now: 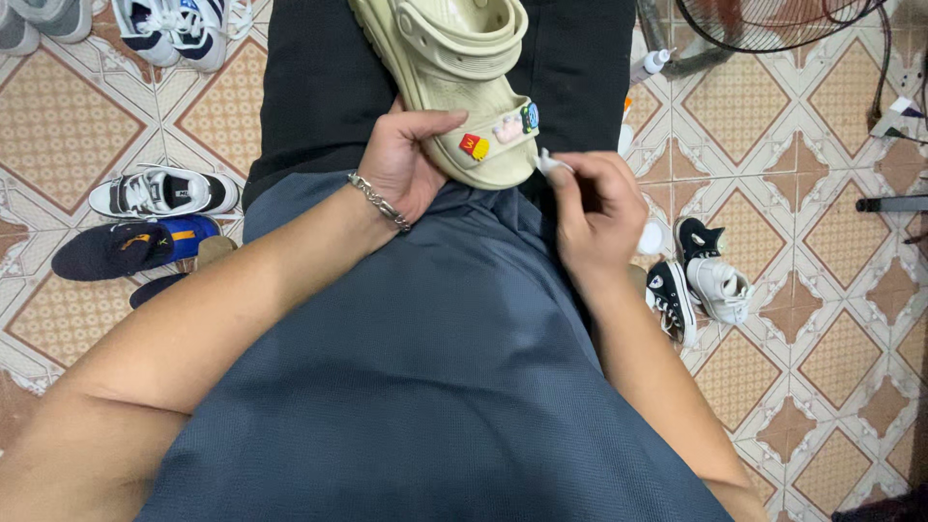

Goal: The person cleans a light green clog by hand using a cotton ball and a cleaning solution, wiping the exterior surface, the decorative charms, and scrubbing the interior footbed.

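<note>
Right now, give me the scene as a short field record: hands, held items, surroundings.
left hand: grips the beige clog from the side, thumb on its toe end
right hand: pinches a small white piece against the clog's toe edge
clog: lies on the person's lap, three small charms on its top
wrist: metal chain bracelet on the left
floor: patterned tiles
left side: white sneaker, dark cap
right side: black and white high-top pair, small white bottle
</note>
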